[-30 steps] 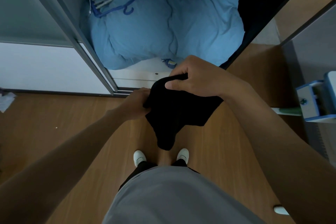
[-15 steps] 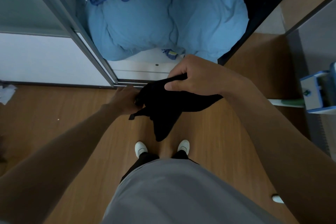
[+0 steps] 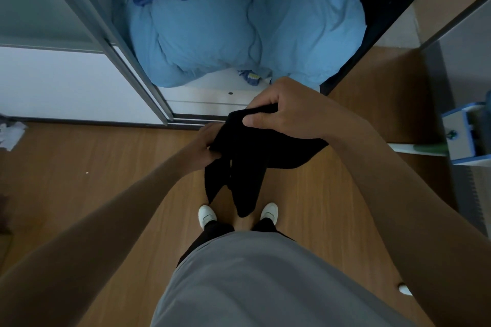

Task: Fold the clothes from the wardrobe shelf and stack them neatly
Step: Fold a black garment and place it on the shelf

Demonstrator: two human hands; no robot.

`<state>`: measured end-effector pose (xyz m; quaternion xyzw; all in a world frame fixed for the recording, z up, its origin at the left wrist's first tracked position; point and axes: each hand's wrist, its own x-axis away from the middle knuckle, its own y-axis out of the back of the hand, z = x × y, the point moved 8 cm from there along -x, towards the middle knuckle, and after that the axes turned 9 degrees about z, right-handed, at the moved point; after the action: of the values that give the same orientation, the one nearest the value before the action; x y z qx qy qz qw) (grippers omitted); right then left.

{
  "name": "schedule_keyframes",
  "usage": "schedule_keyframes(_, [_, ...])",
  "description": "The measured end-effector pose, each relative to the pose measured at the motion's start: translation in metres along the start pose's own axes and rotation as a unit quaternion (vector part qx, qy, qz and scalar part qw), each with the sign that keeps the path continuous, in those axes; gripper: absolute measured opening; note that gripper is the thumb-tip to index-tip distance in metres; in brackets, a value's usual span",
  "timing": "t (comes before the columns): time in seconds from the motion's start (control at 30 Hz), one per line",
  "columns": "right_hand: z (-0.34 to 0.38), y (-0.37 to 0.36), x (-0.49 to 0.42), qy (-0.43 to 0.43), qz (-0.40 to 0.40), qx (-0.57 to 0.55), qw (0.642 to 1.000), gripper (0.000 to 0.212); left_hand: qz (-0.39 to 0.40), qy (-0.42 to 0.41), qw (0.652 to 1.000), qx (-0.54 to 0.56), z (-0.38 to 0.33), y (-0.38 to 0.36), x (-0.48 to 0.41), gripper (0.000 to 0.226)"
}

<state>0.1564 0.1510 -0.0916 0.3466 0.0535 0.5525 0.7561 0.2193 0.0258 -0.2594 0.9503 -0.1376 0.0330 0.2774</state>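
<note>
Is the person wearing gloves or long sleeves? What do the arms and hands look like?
No gloves and no long sleeves. Both forearms are bare right up to the picture's edge. The left hand and right hand show no rings that I can see, and neither wrist has a watch or band. The person wears a grey top.
</note>
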Motion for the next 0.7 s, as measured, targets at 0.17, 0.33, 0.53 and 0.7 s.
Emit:
schedule_keyframes(0.17, [0.001,0.003,0.0,-0.003,-0.017,0.007,1.0,0.03,0.036,-0.002,0.993,0.108,-0.027,0.001,-0.008,0.04])
schedule_keyframes(0.33, [0.005,0.001,0.003,-0.004,-0.017,0.01,1.0,0.033,0.036,0.074,0.993,-0.089,0.001,-0.011,-0.006,0.028])
schedule_keyframes(0.53, [-0.001,0.01,0.012,-0.017,-0.035,0.042,0.998,0.03,0.006,0.037,0.994,-0.099,0.01,0.025,0.001,0.024])
schedule_keyframes(0.7, [-0.012,0.014,0.011,-0.053,-0.031,0.085,0.994,0.031,-0.118,0.082,0.989,-0.042,0.03,0.081,0.024,0.015])
